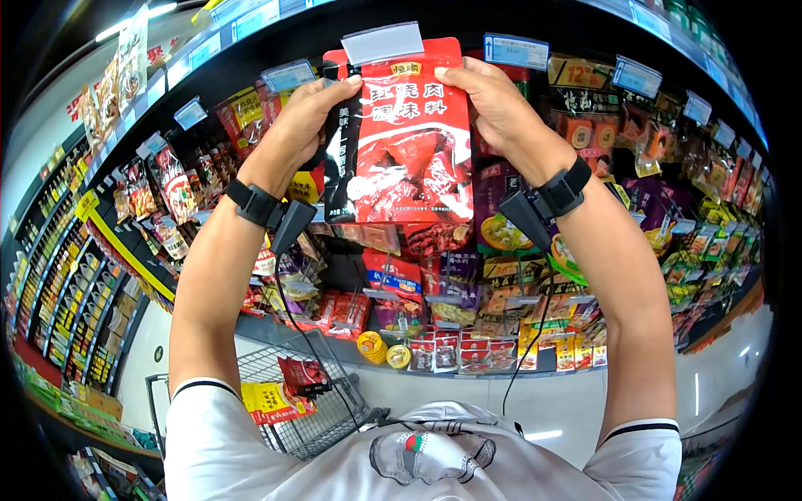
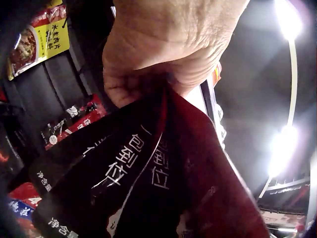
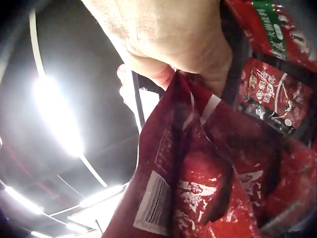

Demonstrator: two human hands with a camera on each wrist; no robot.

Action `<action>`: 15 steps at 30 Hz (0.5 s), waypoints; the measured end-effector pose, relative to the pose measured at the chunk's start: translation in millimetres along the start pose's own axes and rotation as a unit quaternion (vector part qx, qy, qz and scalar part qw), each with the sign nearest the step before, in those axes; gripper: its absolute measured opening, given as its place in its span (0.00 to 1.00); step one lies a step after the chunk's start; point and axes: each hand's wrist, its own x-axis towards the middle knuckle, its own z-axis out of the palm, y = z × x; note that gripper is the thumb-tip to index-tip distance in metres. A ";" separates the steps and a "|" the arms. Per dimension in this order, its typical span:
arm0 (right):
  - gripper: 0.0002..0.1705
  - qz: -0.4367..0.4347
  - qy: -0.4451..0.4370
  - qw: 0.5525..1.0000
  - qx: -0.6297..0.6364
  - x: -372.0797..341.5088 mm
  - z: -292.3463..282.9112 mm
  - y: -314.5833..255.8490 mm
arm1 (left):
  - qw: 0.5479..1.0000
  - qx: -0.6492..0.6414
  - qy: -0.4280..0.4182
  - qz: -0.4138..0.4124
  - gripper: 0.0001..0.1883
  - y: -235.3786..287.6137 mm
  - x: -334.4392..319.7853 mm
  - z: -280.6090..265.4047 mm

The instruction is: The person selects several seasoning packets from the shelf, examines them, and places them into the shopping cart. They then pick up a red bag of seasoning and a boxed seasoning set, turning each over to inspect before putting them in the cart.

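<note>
Both hands hold a red and black seasoning packet (image 1: 413, 179) up in front of the rack, its printed front toward the head camera. The left hand (image 1: 305, 125) pinches the upper left edge, thumb on the front. On the opposite edge the right hand (image 1: 499, 108) pinches near the top corner. A white price tag (image 1: 383, 43) overlaps the top of the packet. In the left wrist view, black packet sides (image 2: 119, 173) fan out below the left hand (image 2: 163, 44). A barcode (image 3: 153, 203) shows on red packaging below the right hand (image 3: 173, 39).
Hanging packets fill the rack around the hands, including purple ones (image 1: 501, 209) at right. Blue price tags (image 1: 516, 52) line the rail above. Below left stands a wire shopping cart (image 1: 334, 405) holding a yellow and red packet (image 1: 271, 402). Yellow round tubs (image 1: 372, 346) stand on the bottom shelf.
</note>
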 end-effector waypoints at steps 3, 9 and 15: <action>0.15 -0.002 0.004 1.000 0.006 0.2 1.1 -1.4 | 1.000 0.007 0.007 0.006 0.15 1.2 2.5 -1.9; 0.14 -0.021 -0.021 0.999 0.018 -0.5 4.4 -6.8 | 1.000 0.000 0.007 0.021 0.15 7.2 -0.7 -0.5; 0.14 0.018 0.001 0.999 0.029 -19.3 12.8 -0.6 | 1.000 0.027 0.014 0.004 0.15 2.1 -24.3 1.5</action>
